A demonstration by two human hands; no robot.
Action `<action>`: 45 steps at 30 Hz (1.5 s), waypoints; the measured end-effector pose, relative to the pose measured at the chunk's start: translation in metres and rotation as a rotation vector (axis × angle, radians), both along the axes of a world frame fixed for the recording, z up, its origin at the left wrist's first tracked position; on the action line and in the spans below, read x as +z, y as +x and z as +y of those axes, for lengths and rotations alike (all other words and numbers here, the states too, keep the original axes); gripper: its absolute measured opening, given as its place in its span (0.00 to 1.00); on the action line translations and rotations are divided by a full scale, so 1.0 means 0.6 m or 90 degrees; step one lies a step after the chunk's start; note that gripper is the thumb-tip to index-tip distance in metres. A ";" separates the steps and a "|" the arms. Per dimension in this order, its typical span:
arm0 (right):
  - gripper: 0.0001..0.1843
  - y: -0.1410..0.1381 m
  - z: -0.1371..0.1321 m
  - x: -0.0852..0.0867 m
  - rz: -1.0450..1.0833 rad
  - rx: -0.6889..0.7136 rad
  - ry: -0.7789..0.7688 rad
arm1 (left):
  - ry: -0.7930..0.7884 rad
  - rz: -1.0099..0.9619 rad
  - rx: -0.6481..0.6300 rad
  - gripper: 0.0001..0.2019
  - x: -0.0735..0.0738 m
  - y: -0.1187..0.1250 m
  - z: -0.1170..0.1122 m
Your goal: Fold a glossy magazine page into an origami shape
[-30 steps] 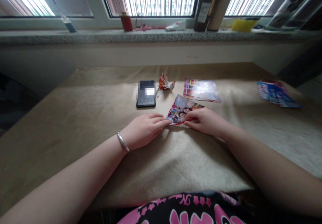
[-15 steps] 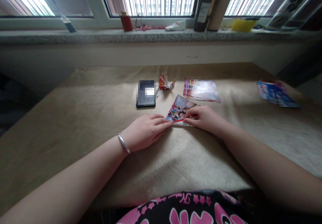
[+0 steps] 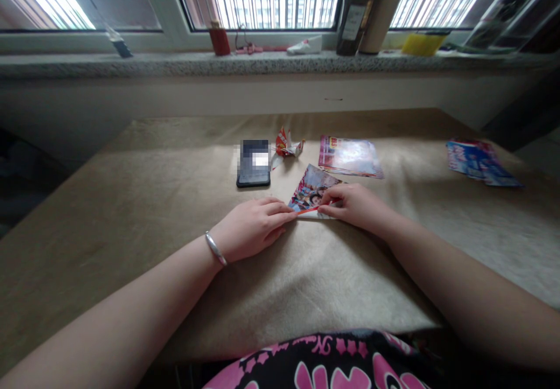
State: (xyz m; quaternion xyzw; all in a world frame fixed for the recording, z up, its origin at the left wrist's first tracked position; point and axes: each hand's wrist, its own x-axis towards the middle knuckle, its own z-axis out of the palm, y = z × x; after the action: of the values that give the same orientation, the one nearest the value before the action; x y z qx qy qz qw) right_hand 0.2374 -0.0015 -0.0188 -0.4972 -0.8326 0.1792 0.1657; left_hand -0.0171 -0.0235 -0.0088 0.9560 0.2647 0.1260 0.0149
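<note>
1. The sheet [image 3: 308, 186], a printed colour page, lies flat on the desk [image 3: 131, 202] near its middle, just ahead of both hands.
2. Its near edge runs left to right between the two sets of fingertips. The rest points away toward the far edge, tilted a little right.
3. The left hand [image 3: 251, 228] is flat with its fingers together, their tips on the sheet's near left corner.
4. The right hand [image 3: 355, 205] has bent fingers, with thumb and forefinger on the near edge. I cannot tell if it pinches or only presses.
5. Both hands touch the sheet, and the right covers more of it.
6. A phone [image 3: 254, 163] lies just beyond on the left, and a folded paper [image 3: 286, 144] and a page [image 3: 350, 156] lie further off.
7. There is bare cloth toward the near edge and the left side.
</note>
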 end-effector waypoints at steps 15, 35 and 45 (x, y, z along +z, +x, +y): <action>0.08 0.001 0.006 -0.009 0.013 -0.016 -0.002 | 0.004 0.023 0.016 0.16 -0.001 0.002 0.000; 0.08 -0.005 0.003 -0.005 -0.020 -0.031 0.015 | 0.017 0.026 0.022 0.15 -0.002 0.003 -0.002; 0.07 -0.005 0.001 -0.002 -0.064 0.006 0.030 | 0.035 0.040 0.036 0.14 0.001 0.007 -0.005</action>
State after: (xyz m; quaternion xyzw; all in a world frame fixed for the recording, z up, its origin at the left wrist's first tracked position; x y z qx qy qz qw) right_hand 0.2342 -0.0010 -0.0203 -0.4976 -0.8462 0.1353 0.1341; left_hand -0.0131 -0.0266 -0.0081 0.9516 0.2884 0.1037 -0.0235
